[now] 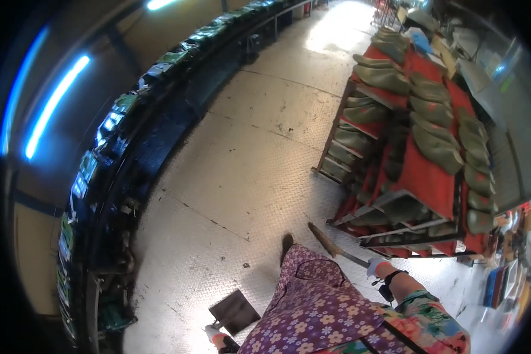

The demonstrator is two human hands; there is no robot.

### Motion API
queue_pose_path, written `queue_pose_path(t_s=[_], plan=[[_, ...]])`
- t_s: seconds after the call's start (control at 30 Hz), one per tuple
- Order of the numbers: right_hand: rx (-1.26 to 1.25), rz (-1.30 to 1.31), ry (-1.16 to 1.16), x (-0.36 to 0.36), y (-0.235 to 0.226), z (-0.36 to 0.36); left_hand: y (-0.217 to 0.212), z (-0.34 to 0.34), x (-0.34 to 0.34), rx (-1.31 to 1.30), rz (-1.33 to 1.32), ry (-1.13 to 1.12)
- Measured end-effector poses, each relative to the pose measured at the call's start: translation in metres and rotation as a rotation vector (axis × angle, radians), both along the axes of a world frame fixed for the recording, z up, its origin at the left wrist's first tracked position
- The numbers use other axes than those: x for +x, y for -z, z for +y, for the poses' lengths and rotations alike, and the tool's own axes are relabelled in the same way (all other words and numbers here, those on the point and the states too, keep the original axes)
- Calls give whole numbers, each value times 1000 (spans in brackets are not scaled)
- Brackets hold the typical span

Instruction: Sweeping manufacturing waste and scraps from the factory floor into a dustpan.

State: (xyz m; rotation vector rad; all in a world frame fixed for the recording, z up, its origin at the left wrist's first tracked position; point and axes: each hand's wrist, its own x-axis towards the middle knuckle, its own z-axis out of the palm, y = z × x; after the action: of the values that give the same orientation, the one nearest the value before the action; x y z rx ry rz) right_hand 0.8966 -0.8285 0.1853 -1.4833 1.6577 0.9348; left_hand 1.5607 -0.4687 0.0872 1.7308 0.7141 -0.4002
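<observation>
We're on a patterned metal floor point(212, 197) running up the frame, with a long dark machine line point(153, 144) curving down the left. Over at upper right, we've got a red-shelved rack point(422, 189) loaded with green shoe-shaped pieces point(436, 150). Now the dark square pan point(235, 311), lower centre-left, and the brush point(354, 258), just right of centre, head angled toward upper left. Our right hand point(374, 267) has its fingers clamped round the brush's handle; our left hand point(213, 334), smallest in view, has its fingers closed at the pan's handle.
</observation>
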Motion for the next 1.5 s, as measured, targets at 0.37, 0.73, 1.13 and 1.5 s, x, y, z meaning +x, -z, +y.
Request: queue_pose_path(t_s=[0.37, 0.73, 1.13, 1.5], plan=[[-24, -212, 144, 206, -7, -418, -141, -379, 251, -64, 361, 1315], [-167, -117, 264, 292, -67, -867, -88, -934, 260, 144, 56, 1135], [-177, -51, 822, 174, -64, -1131, -87, -1565, 222, 477, -287, 1039], [-362, -361, 1043, 83, -46, -1537, -161, -1983, 124, 397, -367, 892]])
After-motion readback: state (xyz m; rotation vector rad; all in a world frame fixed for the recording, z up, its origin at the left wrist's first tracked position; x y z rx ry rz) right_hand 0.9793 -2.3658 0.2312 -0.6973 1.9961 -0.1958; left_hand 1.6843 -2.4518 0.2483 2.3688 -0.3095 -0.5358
